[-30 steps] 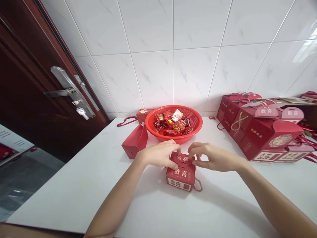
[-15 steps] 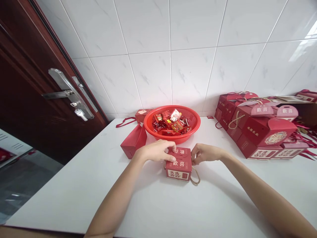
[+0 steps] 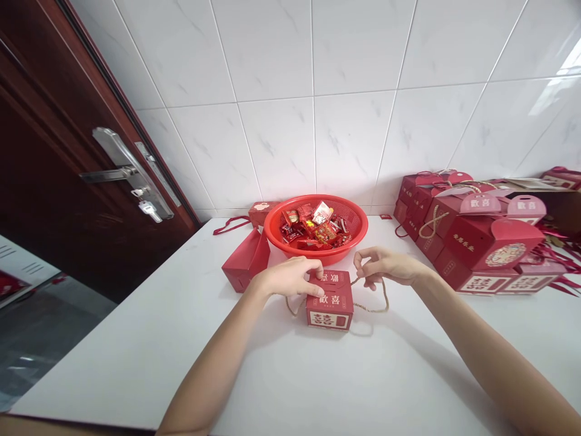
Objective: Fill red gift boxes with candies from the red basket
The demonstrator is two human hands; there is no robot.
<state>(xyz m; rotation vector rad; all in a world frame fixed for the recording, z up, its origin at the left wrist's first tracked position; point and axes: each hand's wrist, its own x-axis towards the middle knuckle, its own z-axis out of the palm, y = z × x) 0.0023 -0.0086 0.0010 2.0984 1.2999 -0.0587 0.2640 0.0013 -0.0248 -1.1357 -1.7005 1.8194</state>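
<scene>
A small red gift box (image 3: 330,301) with pale lettering rests on the white table in front of me. My left hand (image 3: 293,277) is closed on its left part, thumb and fingers pressing the top flaps. To the right of the box and slightly raised, my right hand (image 3: 385,266) pinches a twisted beige rope (image 3: 386,300) that loops out from the box's right side. More of the rope curves out at the left side, under my left hand. The fingertips of my right hand partly hide the pinched bit of rope.
Behind the box stands a red plastic basket (image 3: 271,235) of wrapped sweets (image 3: 324,230). An open red box (image 3: 245,260) sits left of it, near a red ribbon (image 3: 231,224). Stacked gift boxes (image 3: 476,239) occupy the right. A tiled wall (image 3: 345,145) closes the back; a door (image 3: 59,133) is left.
My right hand has moved up and right from the box's side, drawing the rope out into a wider loop. My left hand stays on the box. More rope shows at the left.
</scene>
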